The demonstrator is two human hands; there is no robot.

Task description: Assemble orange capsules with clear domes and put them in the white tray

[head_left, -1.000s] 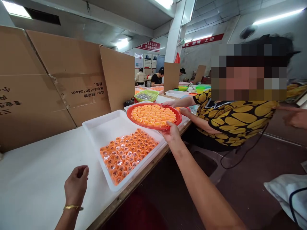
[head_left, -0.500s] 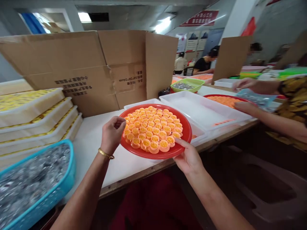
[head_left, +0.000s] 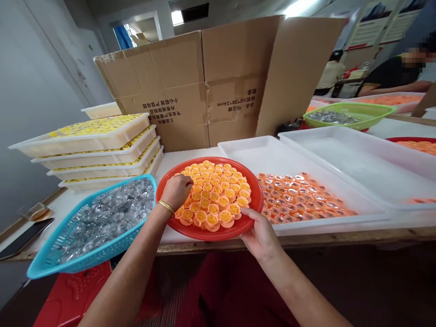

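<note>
A round red plate packed with several small orange cups of yellow filling sits at the table's front edge. My left hand is closed on the plate's left rim, a gold bangle on its wrist. My right hand grips the plate's near right rim from below, thumb on top. Just left of the plate stands a blue basket full of small clear shiny pieces. To the right lies a white tray holding several capped orange cups.
Stacked white trays of yellow pieces stand at the left, with folded cardboard boxes behind. A second white tray, a green basket and another red plate lie to the right. A phone rests far left. People sit at the back right.
The view swung left and the red plate came with it, from a co-worker's side down onto the table edge between the blue basket and the white tray. My left hand took its rim.
</note>
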